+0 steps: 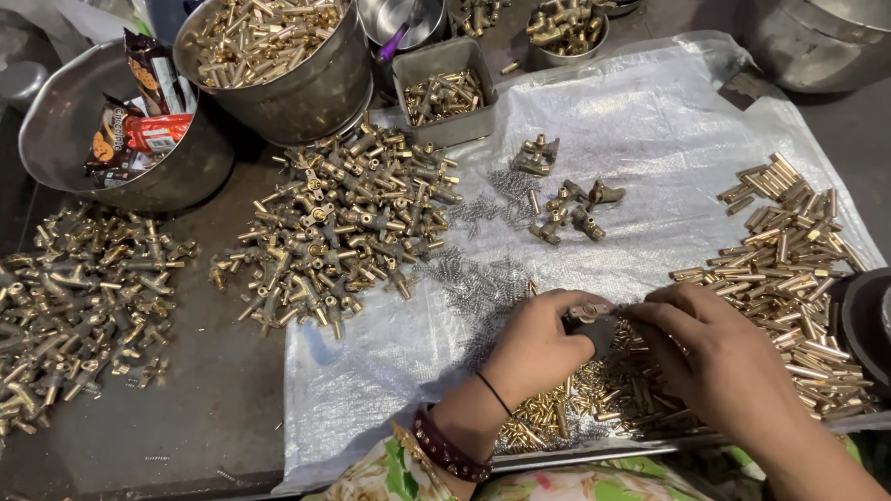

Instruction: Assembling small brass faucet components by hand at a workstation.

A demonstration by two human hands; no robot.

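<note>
Brass fitting (590, 315) pinched between left hand (536, 348) and right hand (719, 357).

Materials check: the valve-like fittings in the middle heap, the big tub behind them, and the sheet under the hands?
Fittings: likely brass, by the yellow-gold metallic shine, dulled in spots. Tub: grey sheet metal, steel or aluminium, with a brushed, scuffed sheen. Sheet: looks like woven plastic, whitish, crinkled and glossy, with a fine weave showing.
</note>
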